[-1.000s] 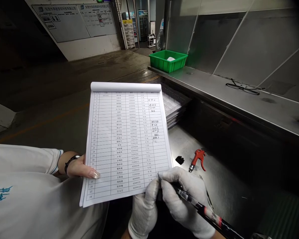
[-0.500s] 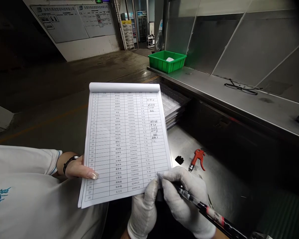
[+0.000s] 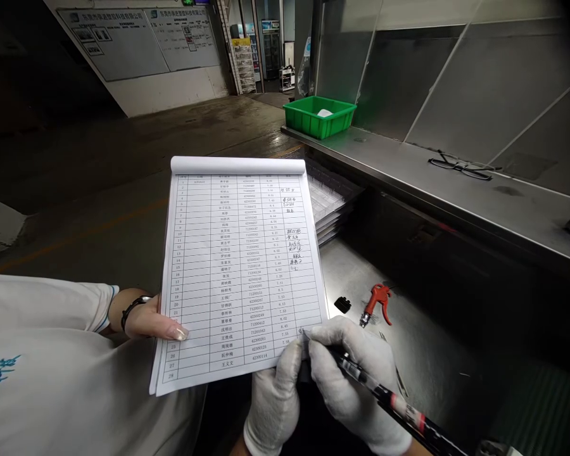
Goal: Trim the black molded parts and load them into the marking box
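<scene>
A clipboard-like pad of printed sheets [image 3: 247, 272] shows a table of rows with handwritten entries in its right column. My left hand [image 3: 273, 399], in a white glove, grips the pad's lower right edge, thumb on top; its other fingers are hidden beneath. In my gloved right hand [image 3: 356, 380] is a black pen [image 3: 389, 399], pinched with its tip on the right column near the bottom rows. Another person's hand [image 3: 154, 320], wearing a dark wristband, holds the pad's left edge.
On the metal bench lie a red air blow gun [image 3: 376, 304] and a small black part [image 3: 342, 304]. Stacked clear trays [image 3: 327, 196] stand behind the pad. A green bin [image 3: 319, 119] and eyeglasses [image 3: 463, 166] rest on the ledge. The other person's white shirt [image 3: 52, 367] is at left.
The pen tip has shifted very slightly on the paper, in the same lower right cell area. Both my hands and the other person's hand keep nearly the same places.
</scene>
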Demonstrator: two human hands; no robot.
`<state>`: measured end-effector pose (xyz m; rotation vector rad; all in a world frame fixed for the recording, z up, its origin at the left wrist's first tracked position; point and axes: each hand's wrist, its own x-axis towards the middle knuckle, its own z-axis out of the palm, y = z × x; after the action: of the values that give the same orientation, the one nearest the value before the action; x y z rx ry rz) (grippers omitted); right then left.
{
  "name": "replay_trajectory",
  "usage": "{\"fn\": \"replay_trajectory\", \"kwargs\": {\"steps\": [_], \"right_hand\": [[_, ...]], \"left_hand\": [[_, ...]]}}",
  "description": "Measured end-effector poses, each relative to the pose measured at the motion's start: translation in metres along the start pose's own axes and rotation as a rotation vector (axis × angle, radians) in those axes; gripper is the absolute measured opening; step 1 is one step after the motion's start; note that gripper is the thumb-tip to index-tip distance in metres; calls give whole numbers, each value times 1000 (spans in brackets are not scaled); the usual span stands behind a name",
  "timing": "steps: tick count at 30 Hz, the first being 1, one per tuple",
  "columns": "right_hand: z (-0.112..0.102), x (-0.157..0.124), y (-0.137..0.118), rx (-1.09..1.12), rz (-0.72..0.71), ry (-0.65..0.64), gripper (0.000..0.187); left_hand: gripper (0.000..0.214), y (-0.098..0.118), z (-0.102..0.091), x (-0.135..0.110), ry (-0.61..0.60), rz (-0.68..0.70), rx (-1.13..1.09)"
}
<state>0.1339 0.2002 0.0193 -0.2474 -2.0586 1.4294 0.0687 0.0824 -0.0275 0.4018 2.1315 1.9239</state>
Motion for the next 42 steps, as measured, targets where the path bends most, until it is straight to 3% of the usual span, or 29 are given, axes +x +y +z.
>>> {"fn": "replay_trajectory", "kwargs": {"steps": [4, 11, 18, 24, 42], "right_hand": [[2, -2, 0, -20, 32, 2, 10], [8, -1, 0, -86, -17, 146, 10], [5, 1, 0, -57, 2, 34, 9], [5, 1, 0, -55, 4, 90, 10], [3, -3, 0, -35, 37, 61, 11]], "left_hand": [[33, 0, 0, 0, -13, -22, -34], [37, 1, 0, 2, -16, 16, -49], [38, 0, 0, 4, -7, 3, -37], [36, -2, 0, 3, -10, 9, -34], [34, 3, 2, 2, -8, -11, -57]]}}
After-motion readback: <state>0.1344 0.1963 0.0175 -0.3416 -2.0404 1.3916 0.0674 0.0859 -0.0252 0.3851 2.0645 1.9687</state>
